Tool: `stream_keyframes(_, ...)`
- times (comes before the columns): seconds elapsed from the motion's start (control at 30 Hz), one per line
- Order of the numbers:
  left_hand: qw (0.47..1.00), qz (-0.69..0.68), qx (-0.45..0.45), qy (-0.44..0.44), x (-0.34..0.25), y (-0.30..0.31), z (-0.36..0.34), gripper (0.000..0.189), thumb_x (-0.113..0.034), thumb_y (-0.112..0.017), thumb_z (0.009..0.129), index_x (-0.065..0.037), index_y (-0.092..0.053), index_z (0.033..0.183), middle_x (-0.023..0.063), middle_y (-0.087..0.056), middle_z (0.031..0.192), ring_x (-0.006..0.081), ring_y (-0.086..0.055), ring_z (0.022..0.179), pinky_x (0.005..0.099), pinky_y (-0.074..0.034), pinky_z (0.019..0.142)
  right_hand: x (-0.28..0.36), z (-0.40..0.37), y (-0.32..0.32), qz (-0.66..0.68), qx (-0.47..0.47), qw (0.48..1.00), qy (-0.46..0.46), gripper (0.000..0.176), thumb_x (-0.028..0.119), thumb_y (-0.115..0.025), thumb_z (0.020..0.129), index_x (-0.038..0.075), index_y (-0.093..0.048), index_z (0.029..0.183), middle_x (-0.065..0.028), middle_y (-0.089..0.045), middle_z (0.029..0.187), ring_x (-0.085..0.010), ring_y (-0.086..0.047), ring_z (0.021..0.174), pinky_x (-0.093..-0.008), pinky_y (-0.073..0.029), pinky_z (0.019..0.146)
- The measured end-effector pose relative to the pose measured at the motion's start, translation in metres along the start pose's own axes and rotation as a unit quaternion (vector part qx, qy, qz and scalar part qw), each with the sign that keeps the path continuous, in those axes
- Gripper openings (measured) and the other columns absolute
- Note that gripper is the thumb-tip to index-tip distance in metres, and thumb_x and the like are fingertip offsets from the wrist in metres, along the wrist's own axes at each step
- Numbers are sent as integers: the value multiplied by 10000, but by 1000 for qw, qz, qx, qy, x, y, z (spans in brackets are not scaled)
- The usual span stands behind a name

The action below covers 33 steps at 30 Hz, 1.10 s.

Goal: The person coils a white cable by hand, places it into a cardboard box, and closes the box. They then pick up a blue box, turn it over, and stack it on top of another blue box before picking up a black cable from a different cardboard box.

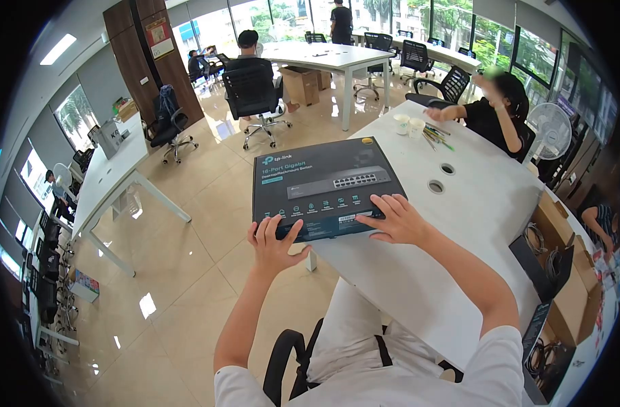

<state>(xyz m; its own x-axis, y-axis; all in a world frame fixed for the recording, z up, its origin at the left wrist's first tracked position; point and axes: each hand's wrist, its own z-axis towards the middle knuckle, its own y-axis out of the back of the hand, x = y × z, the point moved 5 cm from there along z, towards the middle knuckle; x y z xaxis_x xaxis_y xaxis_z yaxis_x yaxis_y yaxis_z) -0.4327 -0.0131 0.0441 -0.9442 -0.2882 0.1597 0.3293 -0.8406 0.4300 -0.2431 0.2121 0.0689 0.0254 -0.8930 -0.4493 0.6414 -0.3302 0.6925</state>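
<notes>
A dark tp-link network switch box (323, 166) lies top side up before me, its lid printed with a 16-port switch and a row of small icons. It overlaps the left edge of the white table (459, 237). At the box's near left corner, my left hand (276, 245) has its fingers over the top edge and its thumb low by the front side. My right hand (398, 220) grips the near right part, fingers on the lid and thumb against the front side. The box's underside is hidden.
Two cups (409, 126) and several pens (437, 136) stand and lie farther along the table, near a seated person (500, 112). Two round cable holes (437, 186) pierce the tabletop. At right are an open cardboard box (578, 298) and coiled cables (546, 359). A standing fan (549, 129) is behind.
</notes>
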Motion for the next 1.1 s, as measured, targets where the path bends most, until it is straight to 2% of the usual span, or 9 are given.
stream_keyframes(0.07, 999, 46, -6, -28, 6, -10, -5, 577, -515, -761, 727, -275, -643, 1239, 109, -480, 1306, 296, -397, 1237, 515, -225, 1081, 0, -3, -1, -72, -23, 997, 19, 597, 395, -699, 847, 394, -502, 1411, -116, -444, 1387, -253, -420, 1195, -391, -392, 974)
stream_keyframes(0.1, 998, 46, -10, -30, 7, -15, -5, 588, -521, -762, 726, -275, -637, 1245, 109, -483, 1306, 295, -400, 1235, 515, -226, 1080, -2, -2, -8, -75, -22, 997, 20, 564, 289, -660, 881, 391, -500, 1412, -110, -443, 1389, -248, -412, 1205, -400, -379, 977)
stream_keyframes(0.3, 997, 55, -23, -41, 16, -30, 1, 625, -534, -786, 699, -266, -627, 1241, 105, -483, 1318, 289, -421, 1225, 522, -243, 1075, -4, -2, -19, -97, -22, 995, -23, 601, 109, -596, 867, 381, -513, 1396, -96, -452, 1396, -240, -397, 1250, -410, -333, 1044)
stream_keyframes(0.63, 999, 26, -16, -20, 11, -31, 6, 656, -464, -791, 706, -215, -593, 1280, 138, -469, 1353, 340, -400, 1286, 559, -209, 1092, 7, -4, -13, -63, -57, 992, -94, 479, 148, -560, 892, 313, -577, 1342, -104, -466, 1436, -246, -422, 1303, -468, -286, 1120)
stream_keyframes(0.73, 996, 59, 38, 60, -4, -25, 4, 676, -404, -786, 717, -202, -572, 1327, 160, -436, 1424, 370, -354, 1355, 594, -159, 1092, 16, -23, -6, -113, -27, 988, -102, 474, 166, -572, 889, 279, -574, 1350, -95, -447, 1469, -233, -394, 1350, -476, -273, 1133)
stream_keyframes(0.77, 992, 70, 50, 92, -12, -25, 2, 668, -346, -766, 730, -195, -568, 1349, 202, -390, 1479, 397, -293, 1401, 608, -126, 1089, 16, -37, -4, -114, -30, 988, -99, 478, 165, -575, 887, 235, -569, 1359, -93, -420, 1502, -221, -375, 1378, -479, -256, 1144)
stream_keyframes(0.87, 992, 54, 18, 109, -58, -24, 15, 648, -309, -748, 736, -194, -572, 1349, 238, -367, 1491, 415, -265, 1407, 602, -122, 1094, 6, -97, 10, -120, 4, 982, -147, 499, 125, -556, 877, 218, -564, 1368, -97, -420, 1502, -245, -368, 1384, -495, -230, 1154)
stream_keyframes(0.93, 998, -11, 2, 68, -99, -34, 32, 564, -284, -727, 750, -196, -619, 1296, 255, -361, 1490, 423, -252, 1401, 589, -131, 1095, -15, -146, 21, -140, 60, 962, -227, 537, 115, -574, 847, 205, -557, 1376, -108, -414, 1502, -272, -364, 1382, -521, -221, 1149)
stream_keyframes(1.1, 984, -171, -7, -56, -206, -75, 87, 439, -253, -680, 785, -214, -666, 1222, 244, -370, 1488, 408, -282, 1371, 557, -165, 1094, -56, -265, 103, -234, 100, 850, -461, 684, 125, -657, 769, 127, -478, 1429, -193, -337, 1517, -370, -325, 1381, -572, -237, 1105)
